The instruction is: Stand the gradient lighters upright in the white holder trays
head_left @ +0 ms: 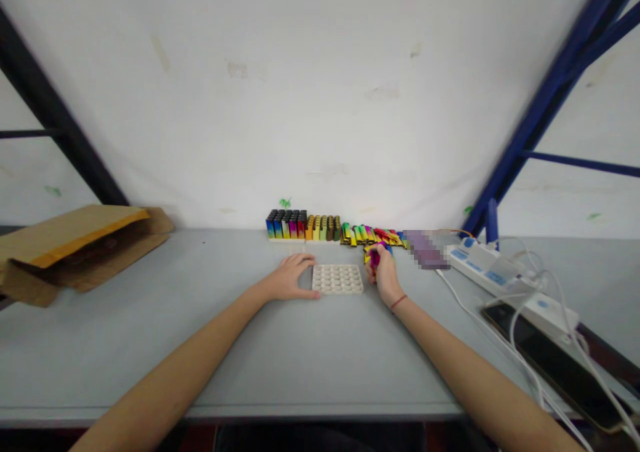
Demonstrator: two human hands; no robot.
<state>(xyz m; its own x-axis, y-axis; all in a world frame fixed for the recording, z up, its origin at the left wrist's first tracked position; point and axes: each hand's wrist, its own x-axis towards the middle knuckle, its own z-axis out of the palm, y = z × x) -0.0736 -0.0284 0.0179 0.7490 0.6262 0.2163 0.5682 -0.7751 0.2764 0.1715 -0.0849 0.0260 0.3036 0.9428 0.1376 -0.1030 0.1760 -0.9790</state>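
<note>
A white tray (337, 279) with rows of round holes, all of them bare, lies flat on the desk. My left hand (293, 279) holds its left end, the thumb at the near corner and the fingers at the far one. Just right of the tray, my right hand (384, 275) is closed around shiny coloured lighters (375, 257), magenta, blue and yellow; how many is hidden by the fingers. Behind it, a loose pile of similar lighters (367, 234) lies near the wall. Black-topped lighters (287, 225) and yellow-to-dark ones (323, 227) stand upright in rows to its left.
An opened brown padded envelope (85, 245) lies at the left. To the right are a blurred purple patch (427, 249), a white power strip (510, 285) with tangled cables, and a dark phone (555, 362). A blue metal frame post (530, 119) rises there.
</note>
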